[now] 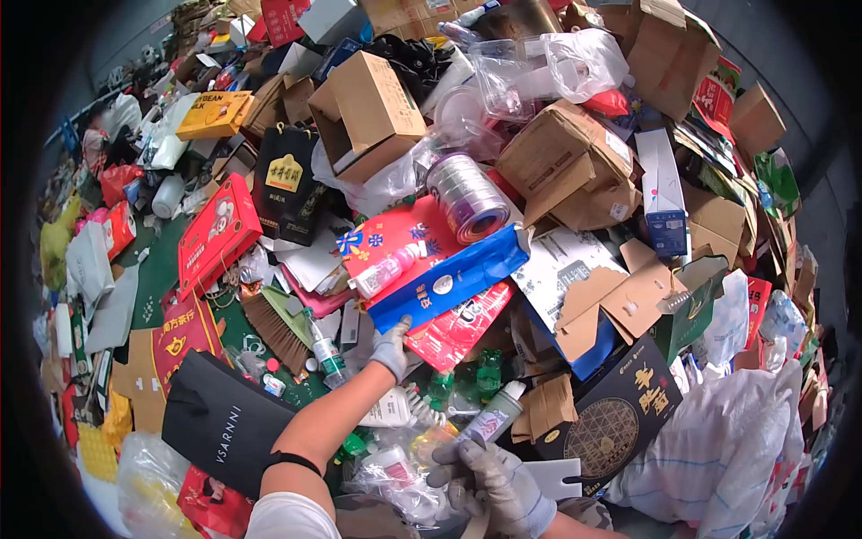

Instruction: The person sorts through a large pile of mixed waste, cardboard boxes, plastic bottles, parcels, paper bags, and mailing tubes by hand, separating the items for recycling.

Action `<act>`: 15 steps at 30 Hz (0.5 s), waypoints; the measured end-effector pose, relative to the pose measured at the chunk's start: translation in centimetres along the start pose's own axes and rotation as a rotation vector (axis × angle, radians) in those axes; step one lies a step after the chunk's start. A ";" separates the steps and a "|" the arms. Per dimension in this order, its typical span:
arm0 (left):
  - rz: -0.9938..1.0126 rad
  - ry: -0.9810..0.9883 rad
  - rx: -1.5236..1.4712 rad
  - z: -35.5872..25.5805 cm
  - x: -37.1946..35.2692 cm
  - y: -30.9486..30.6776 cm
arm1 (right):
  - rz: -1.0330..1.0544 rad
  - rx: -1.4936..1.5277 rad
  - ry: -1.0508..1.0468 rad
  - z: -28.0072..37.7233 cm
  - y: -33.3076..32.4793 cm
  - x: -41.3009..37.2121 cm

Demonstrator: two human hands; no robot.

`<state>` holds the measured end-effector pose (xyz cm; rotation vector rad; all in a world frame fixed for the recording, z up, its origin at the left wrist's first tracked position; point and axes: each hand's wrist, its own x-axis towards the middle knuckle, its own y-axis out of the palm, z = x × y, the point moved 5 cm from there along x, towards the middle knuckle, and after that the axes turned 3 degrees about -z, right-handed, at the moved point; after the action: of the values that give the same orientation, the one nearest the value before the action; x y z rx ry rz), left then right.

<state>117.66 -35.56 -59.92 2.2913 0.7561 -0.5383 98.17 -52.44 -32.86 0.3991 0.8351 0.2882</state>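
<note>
A: What do the left hand's fingers have?
B: The left hand (pixel 391 350), in a grey-white glove, grips the lower left end of a long, flat, blue cardboard piece (pixel 449 280) at the centre of the frame. Its thumb presses the front; the other fingers are mostly hidden behind.
A: And the right hand (pixel 510 492)?
B: Gloved too, bottom centre, fingers half curled. I cannot tell whether they hold anything. One pale cylindrical container with a light cap (pixel 495 412) lies just above them.
A: Counts around the blue piece?
B: One piece itself, one shiny cylindrical metal can (pixel 466 198) above it, one clear plastic bottle with a pink label (pixel 388 269) at its upper left, two green plastic bottles (pixel 488 375) side by side below centre.
</note>
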 end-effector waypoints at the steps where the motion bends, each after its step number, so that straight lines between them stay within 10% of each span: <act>1: 0.011 0.008 -0.009 -2.1 -2.4 -1.4 | 0.013 -0.008 -0.006 0.0 0.3 -0.4; 3: -0.036 -0.079 -0.018 -4.6 -5.6 -6.5 | 0.043 -0.030 -0.009 0.2 1.2 -1.2; 8: -0.084 0.404 0.103 -16.2 -18.3 -13.1 | 0.256 -0.103 0.015 -1.3 4.3 -3.9; 9: -0.107 0.224 0.060 -16.7 -16.9 -17.3 | 0.275 -0.130 -0.025 -2.8 4.8 -3.6; 14: 0.062 0.604 0.617 -22.5 -27.1 -13.5 | 0.444 -0.157 0.063 -5.1 8.8 -8.1; 15: 0.049 0.432 0.422 -21.0 -28.5 -14.1 | 0.474 -0.161 0.033 -6.1 9.7 -8.9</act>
<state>90.87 -22.87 -35.94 2.8629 0.8449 -0.1864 86.94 -45.99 -26.34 0.4394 0.7356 0.7981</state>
